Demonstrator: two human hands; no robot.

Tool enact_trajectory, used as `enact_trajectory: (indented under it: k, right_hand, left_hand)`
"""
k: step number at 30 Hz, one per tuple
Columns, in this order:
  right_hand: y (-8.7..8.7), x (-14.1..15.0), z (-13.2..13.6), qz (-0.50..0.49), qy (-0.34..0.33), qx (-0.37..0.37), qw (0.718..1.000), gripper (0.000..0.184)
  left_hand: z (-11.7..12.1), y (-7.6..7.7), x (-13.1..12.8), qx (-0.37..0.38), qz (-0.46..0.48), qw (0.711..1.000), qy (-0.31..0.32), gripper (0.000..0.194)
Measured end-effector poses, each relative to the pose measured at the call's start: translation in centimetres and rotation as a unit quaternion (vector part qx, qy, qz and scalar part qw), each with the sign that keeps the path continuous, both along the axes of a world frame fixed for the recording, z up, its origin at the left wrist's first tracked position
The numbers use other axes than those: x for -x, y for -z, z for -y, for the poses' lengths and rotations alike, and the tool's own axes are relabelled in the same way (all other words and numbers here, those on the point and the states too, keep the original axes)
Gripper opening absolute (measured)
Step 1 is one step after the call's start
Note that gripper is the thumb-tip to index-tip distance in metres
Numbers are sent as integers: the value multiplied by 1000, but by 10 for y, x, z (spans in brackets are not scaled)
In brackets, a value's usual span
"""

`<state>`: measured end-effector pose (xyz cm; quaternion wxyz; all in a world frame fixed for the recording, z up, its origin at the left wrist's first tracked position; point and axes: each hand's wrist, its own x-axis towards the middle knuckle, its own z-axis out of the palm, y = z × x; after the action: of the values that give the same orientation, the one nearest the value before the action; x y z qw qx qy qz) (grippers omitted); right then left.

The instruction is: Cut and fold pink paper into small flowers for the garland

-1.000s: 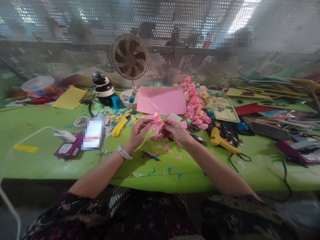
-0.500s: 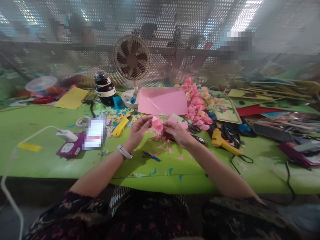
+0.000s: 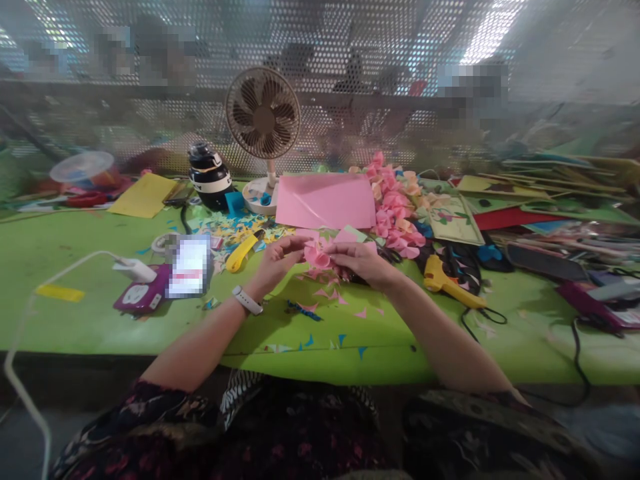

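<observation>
Over the green counter (image 3: 125, 333), a curled pink paper piece (image 3: 317, 255) sits between two hands.
The right hand (image 3: 367, 265) pinches its right edge; the left hand (image 3: 273, 268) has fingertips at its left edge, whether gripping I cannot tell. Neither is clearly nearer; no long axis shows. Against the earlier frame, the piece lies slightly closer to the person.

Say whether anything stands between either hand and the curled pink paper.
Nothing visible does. The left hand and right hand both have their fingers at the curled pink paper. The yellow cutter lies beyond the left hand, outside that gap.
</observation>
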<state>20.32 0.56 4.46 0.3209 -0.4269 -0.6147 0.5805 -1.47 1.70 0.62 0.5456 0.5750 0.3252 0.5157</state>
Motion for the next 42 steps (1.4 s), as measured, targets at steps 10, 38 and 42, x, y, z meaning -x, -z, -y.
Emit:
enact_trajectory:
  k: [10, 38, 42]
  right_hand:
    - [-4, 0, 0, 10, 26, -21, 999, 19]
    - [1, -4, 0, -118, 6, -23, 993, 26]
    - [-1, -3, 1, -107, 14, -24, 994, 23]
  left_hand:
    - [1, 2, 1, -32, -63, 997, 28, 26]
    - [-2, 11, 1, 35, -19, 998, 41, 40]
    - [0, 7, 0, 47, -23, 998, 43, 44]
